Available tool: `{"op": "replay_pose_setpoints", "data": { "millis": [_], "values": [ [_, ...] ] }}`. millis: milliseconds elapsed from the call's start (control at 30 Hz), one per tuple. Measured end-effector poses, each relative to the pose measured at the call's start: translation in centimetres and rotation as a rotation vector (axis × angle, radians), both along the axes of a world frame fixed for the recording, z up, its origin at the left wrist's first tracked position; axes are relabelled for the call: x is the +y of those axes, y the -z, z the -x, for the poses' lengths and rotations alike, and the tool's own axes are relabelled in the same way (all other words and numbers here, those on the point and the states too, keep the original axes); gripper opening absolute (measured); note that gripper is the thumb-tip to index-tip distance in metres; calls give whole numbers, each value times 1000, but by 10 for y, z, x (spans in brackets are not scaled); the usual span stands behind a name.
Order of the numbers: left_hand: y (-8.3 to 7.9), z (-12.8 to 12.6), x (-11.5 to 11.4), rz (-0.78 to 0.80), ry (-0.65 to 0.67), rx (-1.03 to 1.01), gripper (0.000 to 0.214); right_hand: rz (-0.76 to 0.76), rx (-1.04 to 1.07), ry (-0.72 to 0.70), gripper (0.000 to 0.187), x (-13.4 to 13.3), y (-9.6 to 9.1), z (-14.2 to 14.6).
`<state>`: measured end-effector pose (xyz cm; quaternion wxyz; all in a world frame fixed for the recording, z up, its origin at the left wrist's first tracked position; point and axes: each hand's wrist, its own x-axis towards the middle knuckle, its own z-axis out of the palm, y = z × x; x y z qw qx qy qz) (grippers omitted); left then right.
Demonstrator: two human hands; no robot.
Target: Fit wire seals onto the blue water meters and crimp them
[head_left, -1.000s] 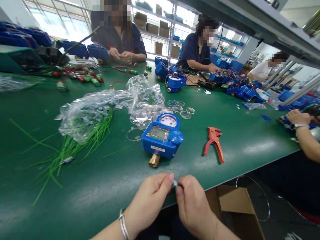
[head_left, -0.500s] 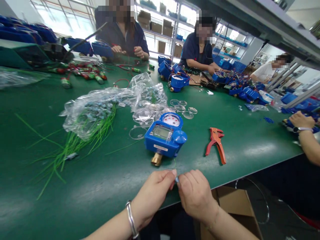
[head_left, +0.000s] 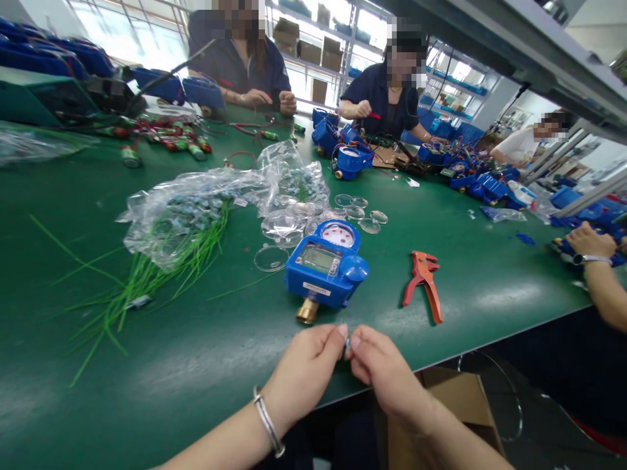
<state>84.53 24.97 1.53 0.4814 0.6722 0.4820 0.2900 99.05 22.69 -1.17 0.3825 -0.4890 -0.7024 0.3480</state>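
Just in front of the table's near edge, my left hand (head_left: 313, 362) and my right hand (head_left: 385, 369) pinch a small light-blue wire seal (head_left: 348, 342) between them. Fingers hide most of the seal; a short bit of green wire shows above it. Directly beyond my fingertips stands a blue water meter (head_left: 323, 264) with a grey display, a round dial and a brass fitting (head_left: 307, 311) pointing toward me. To its right lies an orange-red wire stripper (head_left: 424, 284), touched by neither hand.
Left of the meter, a clear plastic bag (head_left: 176, 215) holds many seals with green wires (head_left: 147, 281) spilling out. Clear round discs (head_left: 355, 212) lie behind the meter. Co-workers sit across the table; another person's hand (head_left: 590, 241) is at right. A cardboard box (head_left: 455, 398) stands below the edge.
My right hand has turned and its fingers have shifted up on the seal, the back of the hand less toward the camera. Across the table, a co-worker's hand has risen with something red.
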Motion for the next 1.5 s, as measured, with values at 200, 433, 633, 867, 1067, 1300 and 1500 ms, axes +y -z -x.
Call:
{"op": "replay_pose_setpoints", "data": {
  "millis": [200,433,633,867,1067,1300,1500],
  "values": [
    [5,4,6,16,-18,29,45,-55,-80,55,27,-2,1,3],
    [3,1,6,1,-21,14,45,-88,-102,8,35,9,5,2],
    [6,4,7,22,-38,29,43,-75,-147,8,25,8,-7,1],
    [10,-4,6,94,-124,-42,47,-227,-270,23,26,13,7,-3],
    [7,-1,9,3,-87,-15,43,-75,-143,13,35,18,-2,5],
    [13,-6,8,63,-189,-64,48,-183,-253,25,24,16,5,-4],
    [16,-8,12,17,-217,-57,43,5,-173,-58,33,34,-2,6]
  ]
}}
